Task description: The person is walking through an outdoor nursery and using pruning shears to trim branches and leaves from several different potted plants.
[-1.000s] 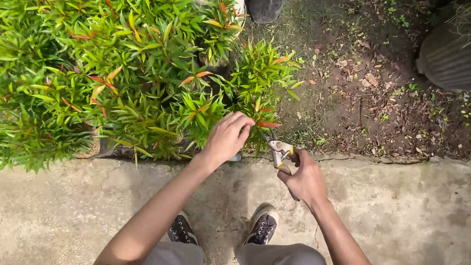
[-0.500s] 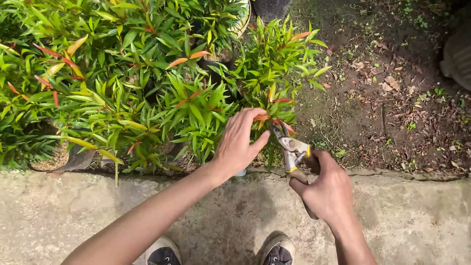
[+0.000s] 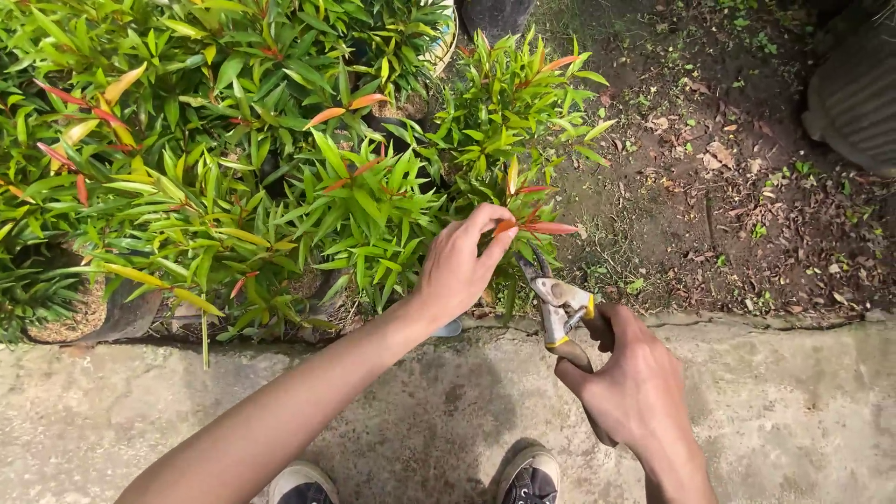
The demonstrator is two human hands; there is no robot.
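**Left hand pinches a red shoot, right hand grips the shears**

Left hand [image 3: 462,266] reaches forward from the concrete path [image 3: 793,411] into the shrub [image 3: 509,121] at the bed's edge. Thumb and fingertips [image 3: 504,229] are closed on a red shoot [image 3: 546,227], which sticks out to the right of my fingers, roughly level. Rest of the hand curled, back of it facing up.

Right hand [image 3: 635,383] is lower and to the right, over the path. It is clenched around the handles of the shears [image 3: 555,299], one handle bearing a yellow band. Blades point up and left toward the shrub, tips just under the red shoot and close beside my left fingers. Blades look slightly parted; I cannot tell whether they touch a stem, as leaves cover that spot.

Shrub: narrow green leaves, orange and red tips scattered through it. More of the same plants [image 3: 205,140] fill the left half of the view, packed close. One dark pot [image 3: 126,313] shows low on the left, against the path's edge.

To the right of the shrub: bare soil [image 3: 728,187] with dry leaves and small weeds. A ribbed grey pot [image 3: 854,93] sits at the upper right corner, well apart from both hands.

Toes of my shoes [image 3: 527,476] show at the bottom edge, on the concrete.
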